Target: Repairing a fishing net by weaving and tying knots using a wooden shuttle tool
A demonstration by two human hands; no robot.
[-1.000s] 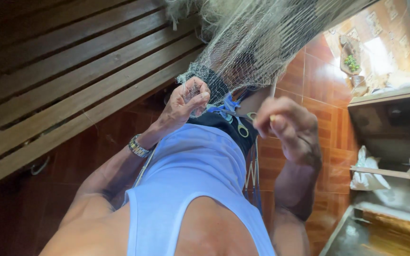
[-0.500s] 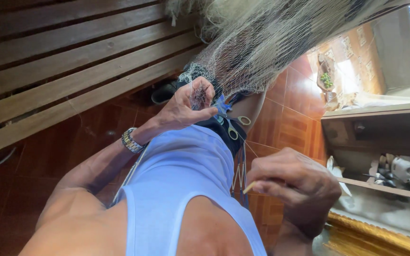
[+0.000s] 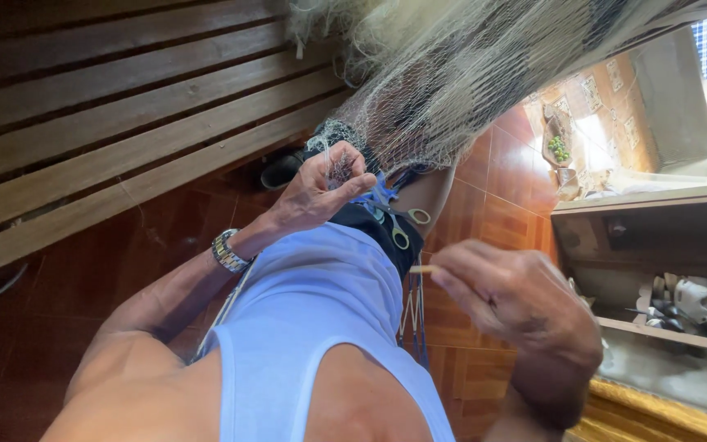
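1. Fishing net (image 3: 452,90) hangs from above at the top middle of the view, a pale, fine-meshed mass that drapes down and narrows toward the person's lap, so its long run goes from upper right down to lower left.

2. Its lower bunched edge ends right at the left hand (image 3: 321,192), which lies directly under the hanging part. That hand is the nearer one and is touching the mesh.

3. Left hand: fingers curled and pressed together, pinching a small gather of mesh between thumb and fingertips. A metal wristwatch (image 3: 228,251) sits on that wrist.

4. Right hand (image 3: 517,299): held lower and to the right, apart from the net, fingers closed around a thin yellowish tool (image 3: 421,268), probably a netting needle, whose tip points left toward the net. Whether a line runs from it to the mesh I cannot tell.

5. Scissors (image 3: 398,225) with pale handles lie on the lap between the two hands, just below the pinched mesh.

6. Look of the net: whitish to grey-green thread, thin and semi-transparent, with a darker, denser bunch near the left hand.

7. Around: a slatted wooden bench (image 3: 108,139) to the left, a reddish tiled floor (image 3: 501,213) below, and a shelf (image 3: 656,319) with small objects at the right.
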